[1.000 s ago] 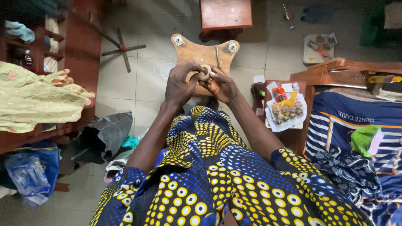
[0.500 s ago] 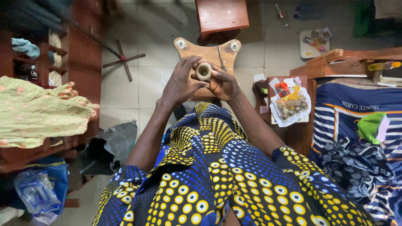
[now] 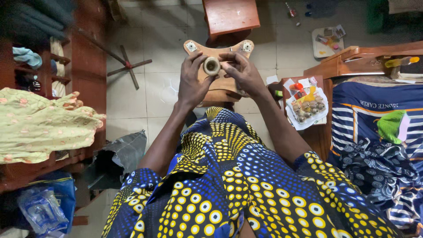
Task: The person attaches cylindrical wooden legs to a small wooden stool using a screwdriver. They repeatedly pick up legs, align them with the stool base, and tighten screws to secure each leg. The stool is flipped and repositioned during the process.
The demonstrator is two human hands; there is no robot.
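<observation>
You sat over a pale tiled floor, smooth and glossy with thin grout lines, your lap draped in a dark blue cloth printed with yellow and white ringed dots. To your right lay a bed under a navy and white striped cover, soft and rumpled, with a green knitted piece on it. To your left, a reddish wooden shelf unit carried a pale green, flower-printed garment, crumpled and loose. Ahead stood a small reddish wooden stool with a flat square top. Just below it, a light wooden board with curved, eared corners lay flat, a small square metal plate at each upper corner. On the small counter at your right, a white tray held small round brownish pieces and bright wrappers. Your left hand and right hand were raised over the board, fingers curled in from either side, both gripping a small ring-shaped spool, tan and dull, pinched between thumbs and fingertips. The spool sat between the hands, above the board's upper half, its open hollow end facing up towards you, so its axis ran roughly along your line of sight.
</observation>
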